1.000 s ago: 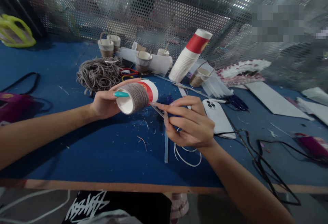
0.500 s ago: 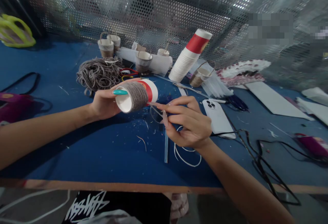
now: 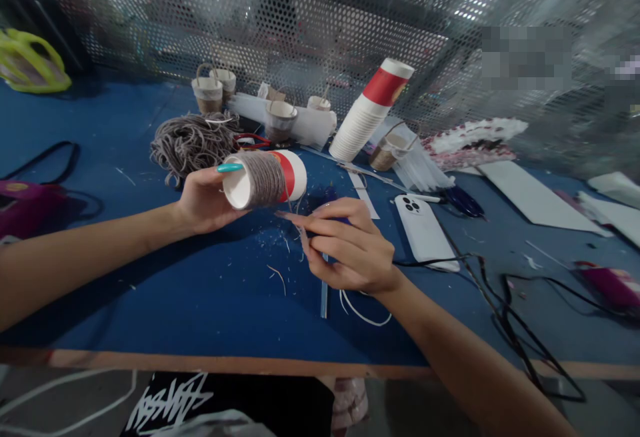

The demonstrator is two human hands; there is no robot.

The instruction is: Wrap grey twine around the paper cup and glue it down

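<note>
My left hand grips a paper cup lying sideways, its mouth facing left and my thumb inside the rim. Grey-brown cord is wound round the part of the cup near the mouth; the red band and white base stay bare. Just below and right of the cup, my right hand pinches the loose length of that cord between thumb and fingers. The cord runs from the cup down to my fingertips. A tangled heap of the same cord lies behind my left hand.
Behind stand a leaning stack of paper cups and several small cord-wrapped cups, one a basket with a handle. A white phone and black cable lie right. Glue sticks rest nearby. A perforated metal screen closes the back.
My right hand has moved left and slightly down, beneath the cup, bringing the cord with it. The cup has risen and turned slightly in my left hand.
</note>
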